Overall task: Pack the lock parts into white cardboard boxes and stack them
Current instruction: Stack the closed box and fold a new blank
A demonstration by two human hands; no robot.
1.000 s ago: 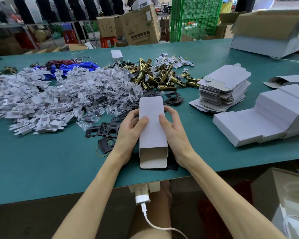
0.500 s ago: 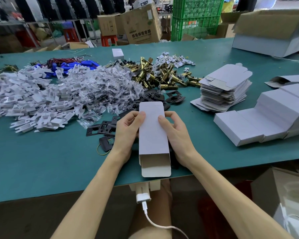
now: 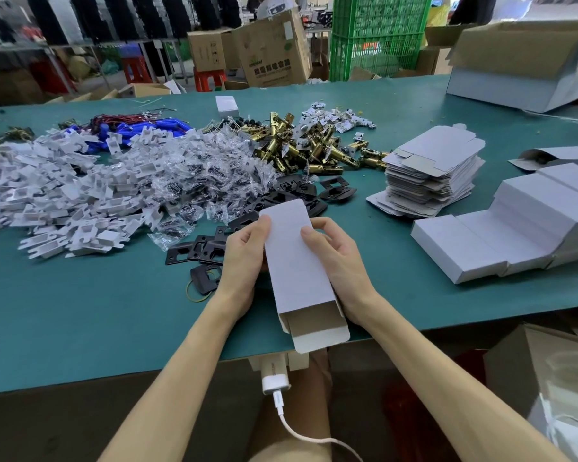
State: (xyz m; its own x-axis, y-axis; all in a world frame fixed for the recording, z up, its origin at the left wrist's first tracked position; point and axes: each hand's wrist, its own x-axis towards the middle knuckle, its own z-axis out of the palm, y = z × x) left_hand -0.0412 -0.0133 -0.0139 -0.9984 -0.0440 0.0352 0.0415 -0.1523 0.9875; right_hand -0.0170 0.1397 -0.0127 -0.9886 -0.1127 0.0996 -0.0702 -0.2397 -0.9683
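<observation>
A long white cardboard box (image 3: 297, 261) is held above the near edge of the green table (image 3: 80, 311), its open end with a loose flap facing me. My left hand (image 3: 244, 255) grips its left side, thumb on top. My right hand (image 3: 337, 258) grips its right side the same way. Black metal plates (image 3: 197, 251) lie just left of my hands. Brass latch bodies (image 3: 297, 145) are piled behind, next to clear bags of small parts (image 3: 214, 165) and white plastic inserts (image 3: 47, 195).
A stack of flat white box blanks (image 3: 431, 175) sits to the right. Closed white boxes (image 3: 514, 235) lie in a row at the far right. A large open carton (image 3: 521, 61) stands at the back right. Blue parts with red wires (image 3: 141, 128) lie at the back left.
Both hands have drawn the box nearer to me, so its open end now hangs past the table edge. Its far end has tilted slightly left.
</observation>
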